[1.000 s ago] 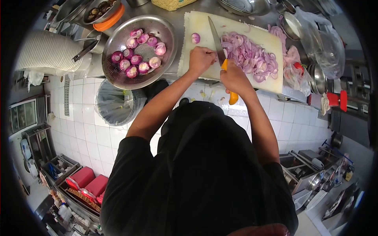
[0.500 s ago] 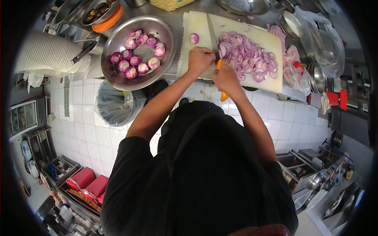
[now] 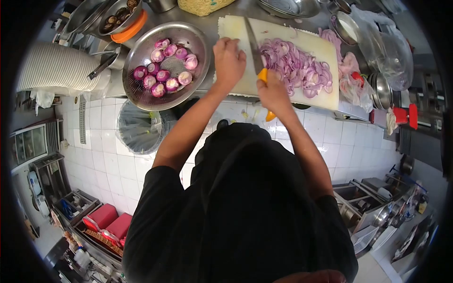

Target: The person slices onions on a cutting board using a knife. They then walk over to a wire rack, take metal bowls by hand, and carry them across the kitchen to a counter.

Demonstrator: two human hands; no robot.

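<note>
Two bare hands I can see from my distant place, both at the white cutting board (image 3: 234, 27). The right hand (image 3: 273, 92) holds a knife (image 3: 254, 47); its fingers are closed around the yellow handle (image 3: 263, 75). The blade points away from the person and passes along the left border of the sliced onion (image 3: 299, 63), which makes a wide pile on the board. The left hand (image 3: 229, 61) is over the left part of the board, its fingers bent and near to one another. Whether they pinch something I cannot tell, because the hand itself covers this place. To the left of it I see the metal colander (image 3: 200, 45), which contains about a dozen whole purple onions (image 3: 163, 75). To the right of the board there is a clear plastic bag (image 3: 384, 56).
</note>
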